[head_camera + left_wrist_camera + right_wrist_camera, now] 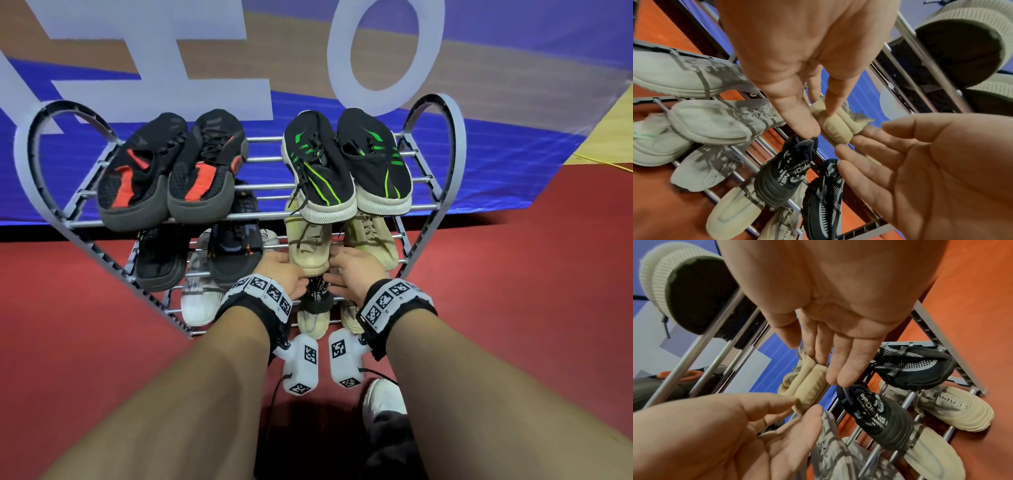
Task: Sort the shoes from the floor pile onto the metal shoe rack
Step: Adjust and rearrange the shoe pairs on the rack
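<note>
The grey heart-shaped metal shoe rack (442, 120) stands on the red floor. On its second shelf lies a beige knit shoe (308, 250) with its heel toward me. My left hand (284, 274) and right hand (356, 270) meet at that heel. In the left wrist view my left hand (812, 120) touches the beige heel (836, 129) with straight fingers, and my right hand (859, 146) touches it from the other side. The right wrist view shows the same: right hand (828, 366), left hand (801, 405), beige heel (807, 386). Just below lies a black lettered shoe (318, 298).
The top shelf holds a black-and-red pair (171, 171) and a black-and-green pair (346, 164). Black shoes (161, 260) share the second shelf; white shoes (198, 301) and beige shoes (313, 322) fill the lower ones. A blue banner (479, 154) hangs behind. My white shoe (383, 397) is on the floor.
</note>
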The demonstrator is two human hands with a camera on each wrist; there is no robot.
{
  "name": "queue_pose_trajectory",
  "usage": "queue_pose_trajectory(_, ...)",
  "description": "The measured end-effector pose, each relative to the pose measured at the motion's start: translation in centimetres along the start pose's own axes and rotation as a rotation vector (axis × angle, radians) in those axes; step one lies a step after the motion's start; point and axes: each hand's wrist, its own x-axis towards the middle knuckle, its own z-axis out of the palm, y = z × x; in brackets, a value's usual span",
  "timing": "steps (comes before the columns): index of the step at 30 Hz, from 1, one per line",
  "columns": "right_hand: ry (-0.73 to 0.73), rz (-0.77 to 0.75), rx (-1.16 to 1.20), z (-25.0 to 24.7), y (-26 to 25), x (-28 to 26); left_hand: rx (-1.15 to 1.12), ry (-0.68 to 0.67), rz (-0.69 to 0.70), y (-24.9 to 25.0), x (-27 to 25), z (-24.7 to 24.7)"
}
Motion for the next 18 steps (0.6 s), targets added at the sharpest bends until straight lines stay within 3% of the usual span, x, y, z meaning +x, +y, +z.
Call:
queue_pose_trajectory(11, 0.034, -0.057, -0.038, -0.8, -0.2, -0.6, 0.014, -0.073, 0.018, 0.2, -1.1, 0.8)
queue_pose_trajectory(18, 0.054, 0.022, 0.023, -1.5, 0.7, 0.7, -0.022, -0.047, -0.011, 0.2, -0.8, 1.0)
